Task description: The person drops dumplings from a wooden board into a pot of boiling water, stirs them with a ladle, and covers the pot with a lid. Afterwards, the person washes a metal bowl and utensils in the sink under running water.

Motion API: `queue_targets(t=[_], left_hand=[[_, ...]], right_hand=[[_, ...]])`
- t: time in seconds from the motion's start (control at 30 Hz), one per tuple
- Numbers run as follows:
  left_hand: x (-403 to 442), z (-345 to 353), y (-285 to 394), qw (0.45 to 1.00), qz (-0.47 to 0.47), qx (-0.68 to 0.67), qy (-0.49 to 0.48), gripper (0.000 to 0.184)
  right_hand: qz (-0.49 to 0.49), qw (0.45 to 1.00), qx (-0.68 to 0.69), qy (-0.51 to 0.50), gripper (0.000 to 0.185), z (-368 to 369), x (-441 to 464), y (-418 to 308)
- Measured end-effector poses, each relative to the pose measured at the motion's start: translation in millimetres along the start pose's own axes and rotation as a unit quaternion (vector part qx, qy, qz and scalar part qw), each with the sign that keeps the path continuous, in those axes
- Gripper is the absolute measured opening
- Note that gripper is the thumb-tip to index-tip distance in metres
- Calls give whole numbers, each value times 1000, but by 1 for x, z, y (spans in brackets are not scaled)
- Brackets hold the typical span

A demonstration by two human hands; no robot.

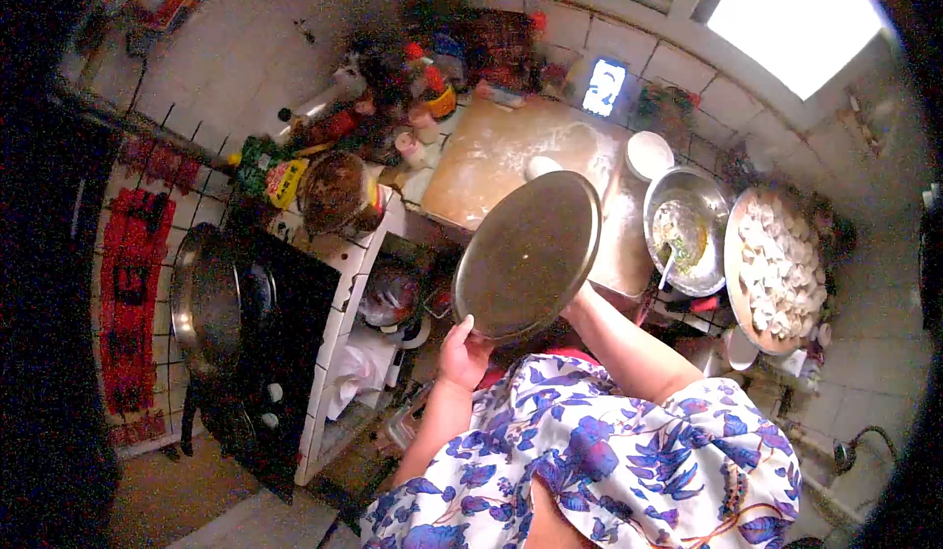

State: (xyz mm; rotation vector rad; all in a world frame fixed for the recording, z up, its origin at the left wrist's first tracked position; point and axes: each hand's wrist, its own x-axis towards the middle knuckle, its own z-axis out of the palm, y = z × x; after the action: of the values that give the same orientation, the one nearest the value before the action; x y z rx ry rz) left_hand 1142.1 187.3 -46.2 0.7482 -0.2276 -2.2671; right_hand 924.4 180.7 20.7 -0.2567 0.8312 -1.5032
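Observation:
A large round dark tray or lid point(530, 254) is held tilted in front of my body. My left hand point(462, 353) grips its lower left rim, with the thumb on the near face. My right hand point(577, 308) is at its lower right edge, the fingers mostly hidden behind it. Behind the round piece lies a floury wooden board point(481, 146), with a white rounded thing point(540, 167) on it. To the right are a white bowl point(649, 155), a metal bowl point(713, 195) with filling and a spoon, and a round tray point(739, 289) full of dumplings.
A pan point(204, 303) sits on the black stove point(295, 303) at the left. Bottles point(432, 87), a green-and-yellow packet point(270, 171) and a brown pot point(334, 191) stand behind it. A lit phone point(604, 87) leans at the back wall. Open shelves point(393, 303) are below the counter.

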Motion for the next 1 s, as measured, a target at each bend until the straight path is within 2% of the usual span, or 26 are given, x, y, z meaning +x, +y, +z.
queue_targets(t=[0.1, 0.27, 0.33, 0.4, 0.43, 0.47, 0.5, 0.53, 0.57, 0.67, 0.73, 0.77, 0.8, 0.83, 0.87, 0.9, 0.93, 0.97, 1.0], left_hand=[[5, 15, -4, 997, 59, -5, 40, 23], [25, 51, 6, 995, 95, -3, 43, 13], [44, 59, 9, 990, 122, 0, 74, 12], [64, 56, 16, 992, 115, -23, 50, 14], [74, 57, 19, 991, 121, -25, 57, 15], [84, 58, 22, 989, 127, -27, 65, 16], [91, 64, 26, 990, 128, -23, 58, 17], [95, 70, 27, 989, 131, -25, 55, 18], [98, 76, 31, 989, 135, -26, 51, 19], [98, 82, 39, 990, 118, -5, 76, 26], [96, 76, 44, 992, 110, -1, 65, 27], [89, 72, 48, 991, 111, 3, 72, 25], [82, 65, 55, 991, 111, 6, 79, 23], [74, 60, 62, 989, 111, 10, 101, 19], [65, 58, 69, 986, 108, 12, 124, 16], [56, 54, 77, 982, 106, -2, 157, 7], [47, 56, 87, 982, 113, -29, 151, 6], [52, 40, 94, 984, 111, -24, 139, 8], [56, 24, 98, 986, 108, -20, 128, 10]], right_hand=[[13, 1000, -11, 5, 32, -8, 0, -10], [19, 996, -75, 44, 32, -33, 2, -33], [41, 996, -72, 42, 35, -117, 36, -13], [46, 967, -222, 118, 34, -80, 2, -53], [-1, 929, -349, 126, 36, -88, 9, -57], [-86, 868, -476, 114, 38, -95, 20, -66], [-167, 782, -592, 99, 40, -99, 34, -79], [-239, 674, -695, 78, 41, -92, 43, -97], [-266, 629, -724, 92, 48, -80, 51, -111], [-238, 537, -797, 139, 51, -60, 100, -136], [-206, 497, -828, 158, 58, -31, 124, -150], [-188, 430, -874, 129, 61, -35, 144, -147], [-209, 565, -784, 154, 58, -56, 176, -131], [-170, 557, -803, 125, 53, -48, 183, -129], [-179, 508, -840, 64, 52, -31, 173, -131], [-167, 578, -788, 128, 51, -70, 206, -109], [-91, 570, -809, 113, 45, 8, 172, -122], [-91, 544, -824, 130, 40, 26, 168, -125], [-163, 446, -877, 77, 38, -26, 202, -116]])
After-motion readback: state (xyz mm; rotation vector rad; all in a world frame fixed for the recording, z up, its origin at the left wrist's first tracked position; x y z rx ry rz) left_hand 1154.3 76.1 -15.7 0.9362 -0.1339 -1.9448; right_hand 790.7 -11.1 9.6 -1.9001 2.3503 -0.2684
